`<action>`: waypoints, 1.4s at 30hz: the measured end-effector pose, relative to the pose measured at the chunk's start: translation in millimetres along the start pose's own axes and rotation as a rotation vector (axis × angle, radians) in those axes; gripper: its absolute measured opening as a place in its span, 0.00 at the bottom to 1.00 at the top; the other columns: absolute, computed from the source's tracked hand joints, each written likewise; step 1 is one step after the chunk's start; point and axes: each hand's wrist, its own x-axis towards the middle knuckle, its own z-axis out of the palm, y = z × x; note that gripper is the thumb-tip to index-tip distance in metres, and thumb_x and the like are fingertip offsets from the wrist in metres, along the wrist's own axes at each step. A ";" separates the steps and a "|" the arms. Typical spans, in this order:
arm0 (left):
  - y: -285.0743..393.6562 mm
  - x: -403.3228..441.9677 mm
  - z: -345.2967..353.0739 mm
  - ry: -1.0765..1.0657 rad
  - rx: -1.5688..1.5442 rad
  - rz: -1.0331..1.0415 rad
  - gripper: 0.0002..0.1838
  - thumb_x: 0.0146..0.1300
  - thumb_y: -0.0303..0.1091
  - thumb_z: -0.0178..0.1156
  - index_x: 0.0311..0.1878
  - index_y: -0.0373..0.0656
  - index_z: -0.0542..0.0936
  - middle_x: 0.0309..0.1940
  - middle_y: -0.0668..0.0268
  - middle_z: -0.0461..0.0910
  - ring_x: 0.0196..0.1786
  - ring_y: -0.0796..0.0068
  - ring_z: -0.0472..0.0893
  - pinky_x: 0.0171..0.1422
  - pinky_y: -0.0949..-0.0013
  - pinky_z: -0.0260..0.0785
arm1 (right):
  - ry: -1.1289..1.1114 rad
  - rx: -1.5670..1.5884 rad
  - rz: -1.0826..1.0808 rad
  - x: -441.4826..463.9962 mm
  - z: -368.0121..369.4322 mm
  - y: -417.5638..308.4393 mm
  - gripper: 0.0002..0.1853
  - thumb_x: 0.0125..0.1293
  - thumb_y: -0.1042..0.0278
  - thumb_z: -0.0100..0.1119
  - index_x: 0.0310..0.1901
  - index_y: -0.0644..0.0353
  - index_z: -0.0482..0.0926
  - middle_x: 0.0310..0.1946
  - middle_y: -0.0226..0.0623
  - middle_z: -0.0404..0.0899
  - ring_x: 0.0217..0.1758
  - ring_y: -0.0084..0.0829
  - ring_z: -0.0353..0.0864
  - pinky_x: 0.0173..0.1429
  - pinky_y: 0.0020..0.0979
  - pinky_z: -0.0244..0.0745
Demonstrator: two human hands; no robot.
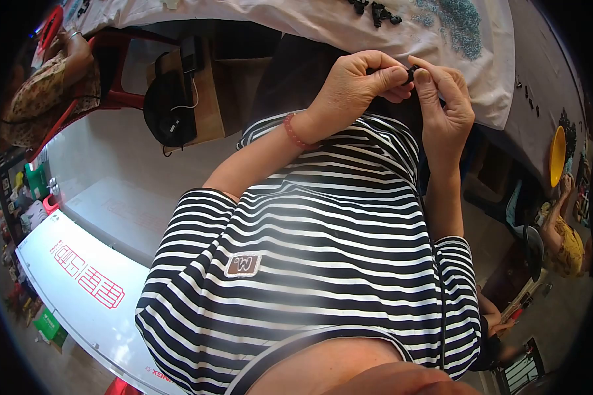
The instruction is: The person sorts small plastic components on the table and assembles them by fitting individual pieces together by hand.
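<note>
Both hands meet near the front edge of the cloth-covered table, at the upper right of the view. My left hand (359,85), with a red bead bracelet at its wrist, pinches a small black part (410,74) between thumb and fingers. On the other side of that part, my right hand (445,99) holds it with thumb and forefinger. Beyond the hands, several black pieces (380,13) and a spread of small blue-grey pieces (464,29) lie on the pale cloth (336,29).
A person (46,99) sits by a red chair (115,72) at the left. Near it, a black round object (165,108) rests on a cardboard box (207,105). At the right are a yellow bowl (557,157), more black pieces and a person in yellow (563,247).
</note>
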 end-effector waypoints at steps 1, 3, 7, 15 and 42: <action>0.4 -0.1 -0.1 0.002 0.012 -0.001 0.15 0.73 0.37 0.61 0.51 0.32 0.81 0.39 0.56 0.87 0.42 0.70 0.88 0.51 0.70 0.82 | 0.001 0.008 0.005 -0.2 0.5 0.7 0.08 0.69 0.70 0.65 0.46 0.59 0.88 0.32 0.30 0.83 0.39 0.22 0.79 0.48 0.25 0.67; 1.4 0.2 -0.2 0.004 0.037 -0.003 0.15 0.74 0.37 0.60 0.51 0.32 0.81 0.40 0.56 0.87 0.43 0.70 0.88 0.51 0.69 0.82 | 0.005 0.023 0.017 -1.3 1.8 3.7 0.08 0.69 0.70 0.64 0.47 0.60 0.88 0.31 0.30 0.82 0.38 0.22 0.78 0.45 0.24 0.69; 0.0 0.1 -0.5 0.008 0.020 -0.004 0.15 0.74 0.37 0.60 0.51 0.32 0.81 0.40 0.56 0.87 0.43 0.69 0.88 0.51 0.70 0.82 | 0.010 0.043 0.054 -2.8 3.1 6.3 0.08 0.70 0.70 0.64 0.47 0.60 0.88 0.32 0.29 0.81 0.37 0.22 0.77 0.45 0.24 0.69; -0.3 0.0 -0.2 0.006 0.026 -0.019 0.16 0.73 0.38 0.60 0.51 0.32 0.81 0.40 0.56 0.87 0.42 0.68 0.88 0.50 0.69 0.83 | 0.032 0.157 0.108 -6.9 5.7 9.0 0.09 0.72 0.71 0.62 0.48 0.62 0.87 0.34 0.28 0.79 0.40 0.19 0.74 0.46 0.21 0.68; -2.6 -0.9 0.2 0.024 -0.062 -0.068 0.17 0.74 0.41 0.60 0.49 0.33 0.81 0.40 0.57 0.87 0.42 0.70 0.88 0.49 0.69 0.82 | 0.054 0.149 0.103 -6.7 13.9 13.1 0.09 0.72 0.70 0.62 0.47 0.63 0.88 0.34 0.30 0.80 0.36 0.20 0.77 0.43 0.22 0.71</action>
